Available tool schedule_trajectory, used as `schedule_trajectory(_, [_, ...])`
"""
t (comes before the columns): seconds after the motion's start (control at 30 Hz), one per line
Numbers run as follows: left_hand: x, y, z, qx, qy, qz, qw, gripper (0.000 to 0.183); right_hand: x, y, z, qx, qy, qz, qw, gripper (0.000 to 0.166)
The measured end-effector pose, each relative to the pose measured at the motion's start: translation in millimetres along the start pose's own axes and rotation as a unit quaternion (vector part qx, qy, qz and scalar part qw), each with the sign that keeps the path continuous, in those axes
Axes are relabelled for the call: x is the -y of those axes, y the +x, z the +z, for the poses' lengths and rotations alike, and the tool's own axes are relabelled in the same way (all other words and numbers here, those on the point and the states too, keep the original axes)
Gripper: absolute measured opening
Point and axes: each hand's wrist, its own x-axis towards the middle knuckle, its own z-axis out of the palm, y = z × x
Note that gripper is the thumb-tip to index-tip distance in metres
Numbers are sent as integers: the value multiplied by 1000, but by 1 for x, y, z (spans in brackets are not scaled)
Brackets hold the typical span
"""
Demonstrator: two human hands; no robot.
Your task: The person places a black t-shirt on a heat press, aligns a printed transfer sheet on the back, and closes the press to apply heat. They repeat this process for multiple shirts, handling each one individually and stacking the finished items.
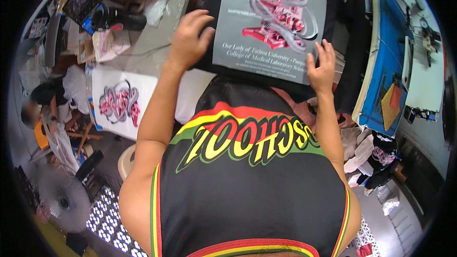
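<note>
A glossy printed transfer film (232,39), grey with a red and silver design and white lettering, lies on black fabric (203,60) in front of me. My left hand (191,37) is at the film's left edge, over the black fabric, with fingers curved and thumb apart. At the lower right corner of the film is my right hand (321,66), its fingertips pointing away from me; whether they touch the film or hover is not plain. Neither hand grips anything that I can see.
On the left lie a white sheet (107,123) with a similar design and a cluttered table with a phone (84,7). A fan (64,201) stands lower left. Another person (31,112) is at far left. Right are black fabric (353,50) and a blue panel (382,64).
</note>
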Motion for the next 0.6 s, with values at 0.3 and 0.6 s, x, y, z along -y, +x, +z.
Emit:
schedule_trajectory(0.3, [6, 17, 46, 111, 101, 66, 986, 55, 8, -10, 2, 47, -35, 29, 998, 61])
schedule_trajectory(0.6, [20, 42, 52, 113, 113, 77, 984, 55, 9, 6, 9, 42, -48, 54, 997, 61])
